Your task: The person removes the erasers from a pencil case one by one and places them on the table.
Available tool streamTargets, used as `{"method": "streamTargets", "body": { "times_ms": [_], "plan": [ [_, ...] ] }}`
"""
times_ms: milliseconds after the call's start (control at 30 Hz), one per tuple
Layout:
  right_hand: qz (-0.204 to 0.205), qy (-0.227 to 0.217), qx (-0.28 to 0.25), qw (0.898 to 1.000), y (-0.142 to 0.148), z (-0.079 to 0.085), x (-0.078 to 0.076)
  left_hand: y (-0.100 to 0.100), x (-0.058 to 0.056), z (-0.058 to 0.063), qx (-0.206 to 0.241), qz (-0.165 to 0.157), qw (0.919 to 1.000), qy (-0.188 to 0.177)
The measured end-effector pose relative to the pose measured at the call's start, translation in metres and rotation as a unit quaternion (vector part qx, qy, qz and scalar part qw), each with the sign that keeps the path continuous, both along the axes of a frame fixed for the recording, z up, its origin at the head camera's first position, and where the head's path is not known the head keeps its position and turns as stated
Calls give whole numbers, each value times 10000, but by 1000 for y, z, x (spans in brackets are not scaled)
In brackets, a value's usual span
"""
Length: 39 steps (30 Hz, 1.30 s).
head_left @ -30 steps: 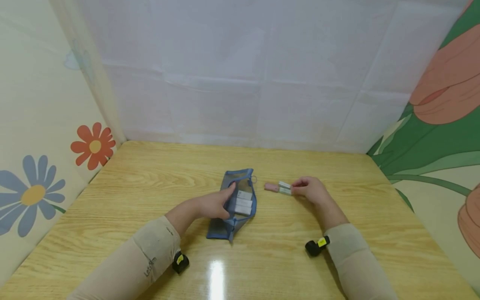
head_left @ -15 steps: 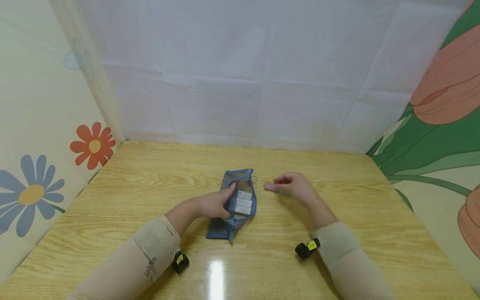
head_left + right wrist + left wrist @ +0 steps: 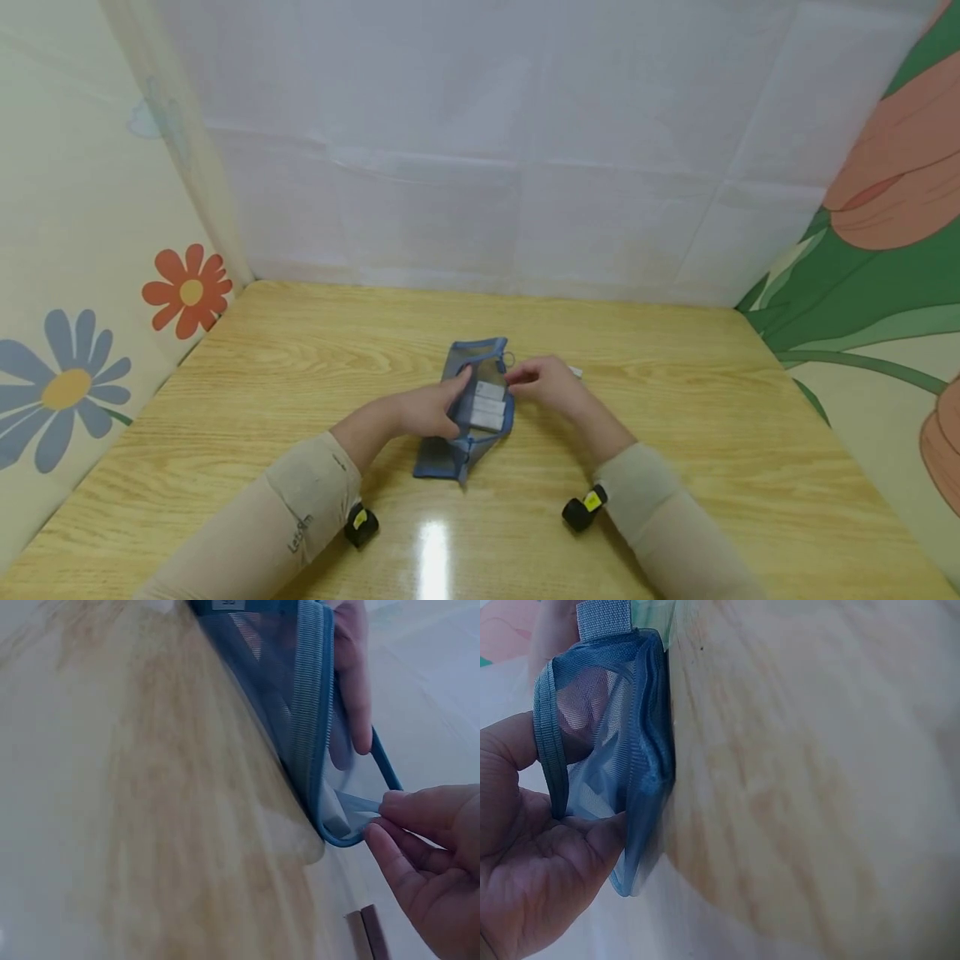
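Note:
A blue mesh zip pouch [image 3: 438, 462] lies mid-table, its mouth open towards the right. Several small white blocks [image 3: 487, 413] are visible inside it. My left hand [image 3: 426, 412] holds the pouch at its left side, thumb and fingers spread along the opening; in the left wrist view, the hand [image 3: 536, 855] grips the blue-edged rim. At the pouch's right edge is my right hand [image 3: 547, 383]. In the right wrist view this hand [image 3: 435, 847] pinches a small pale block [image 3: 358, 802] at the mouth, partly hidden by fingertips and rim.
A white block [image 3: 576, 372] lies on the wooden table [image 3: 300, 333] behind my right hand. The right wrist view shows a dull pink block [image 3: 375, 931] beside a paler one. A white sheet [image 3: 480, 208] hangs along the back edge, with floral-printed sheets at both sides.
My right hand has moved left from the loose blocks to the pouch's mouth, bringing a small pale block. My left hand and the pouch have stayed in place.

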State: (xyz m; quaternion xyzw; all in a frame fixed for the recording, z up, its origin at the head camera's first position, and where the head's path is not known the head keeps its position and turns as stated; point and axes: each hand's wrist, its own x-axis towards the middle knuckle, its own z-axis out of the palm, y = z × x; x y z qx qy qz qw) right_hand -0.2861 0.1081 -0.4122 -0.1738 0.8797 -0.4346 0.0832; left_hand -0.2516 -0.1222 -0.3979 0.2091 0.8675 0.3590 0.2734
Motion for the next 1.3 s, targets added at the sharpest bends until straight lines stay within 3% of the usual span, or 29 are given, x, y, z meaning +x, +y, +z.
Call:
{"method": "streamTargets", "body": {
  "times_ms": [667, 1300],
  "plan": [
    [-171, 199, 882, 9958, -13, -11, -3, 1, 0, 0, -193, -71, 9997, 97],
    [-73, 279, 1188, 9925, -14, -13, -9, 2, 1, 1, -250, -98, 9996, 119]
  ]
}}
